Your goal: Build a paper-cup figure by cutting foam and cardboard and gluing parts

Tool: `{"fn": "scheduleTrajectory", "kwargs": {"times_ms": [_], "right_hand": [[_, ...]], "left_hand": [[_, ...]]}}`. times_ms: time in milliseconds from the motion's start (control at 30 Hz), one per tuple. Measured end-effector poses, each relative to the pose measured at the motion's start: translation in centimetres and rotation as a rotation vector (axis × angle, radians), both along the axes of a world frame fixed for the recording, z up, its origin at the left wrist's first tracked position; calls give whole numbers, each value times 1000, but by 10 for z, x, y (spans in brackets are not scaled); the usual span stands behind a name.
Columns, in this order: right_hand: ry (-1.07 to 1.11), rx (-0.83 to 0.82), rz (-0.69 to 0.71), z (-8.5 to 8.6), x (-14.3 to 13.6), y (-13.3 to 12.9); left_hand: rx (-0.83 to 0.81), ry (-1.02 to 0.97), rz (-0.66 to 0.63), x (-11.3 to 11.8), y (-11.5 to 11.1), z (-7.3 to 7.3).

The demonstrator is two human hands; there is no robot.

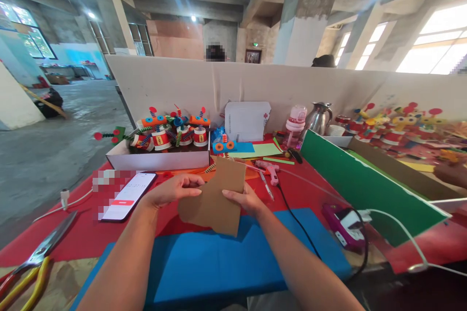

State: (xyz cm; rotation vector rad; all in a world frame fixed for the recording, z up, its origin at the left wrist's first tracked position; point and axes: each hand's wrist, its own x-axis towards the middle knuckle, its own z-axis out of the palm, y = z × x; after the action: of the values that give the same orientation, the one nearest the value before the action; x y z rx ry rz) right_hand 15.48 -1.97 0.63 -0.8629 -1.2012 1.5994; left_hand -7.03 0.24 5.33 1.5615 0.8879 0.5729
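An irregularly cut piece of brown cardboard (215, 204) is held up over the front of the table, above a blue padded surface (219, 262). My left hand (174, 189) grips its left edge, thumb on the near face and fingers partly behind it. At the right edge my right hand (245, 198) pinches the same piece, its thumb on the near face and its fingers mostly hidden behind. Just beyond the cardboard lie a pink glue gun (269, 170) and a craft piece with orange discs (224, 146).
Scissors (40, 252) and a phone (127, 197) lie at left, behind them a white box (164, 159) of cup figures. Right are a purple power socket (345, 228), cables and a green board (365, 184). A person's hand (452, 175) shows at far right.
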Motion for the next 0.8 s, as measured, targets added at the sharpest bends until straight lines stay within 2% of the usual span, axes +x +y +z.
{"fn": "scheduleTrajectory", "kwargs": {"times_ms": [167, 333, 400, 600, 800], "right_hand": [[-80, -25, 48, 0, 4, 2], [-159, -60, 232, -2, 5, 1], [-189, -49, 240, -2, 4, 0], [-233, -51, 133, -6, 3, 4], [-243, -10, 97, -5, 2, 4]], "left_hand": [[-30, 248, -168, 6, 2, -3], [69, 367, -271, 6, 10, -15], [57, 404, -298, 9, 10, -18], [100, 451, -183, 22, 7, -22], [64, 365, -190, 24, 5, -21]]}}
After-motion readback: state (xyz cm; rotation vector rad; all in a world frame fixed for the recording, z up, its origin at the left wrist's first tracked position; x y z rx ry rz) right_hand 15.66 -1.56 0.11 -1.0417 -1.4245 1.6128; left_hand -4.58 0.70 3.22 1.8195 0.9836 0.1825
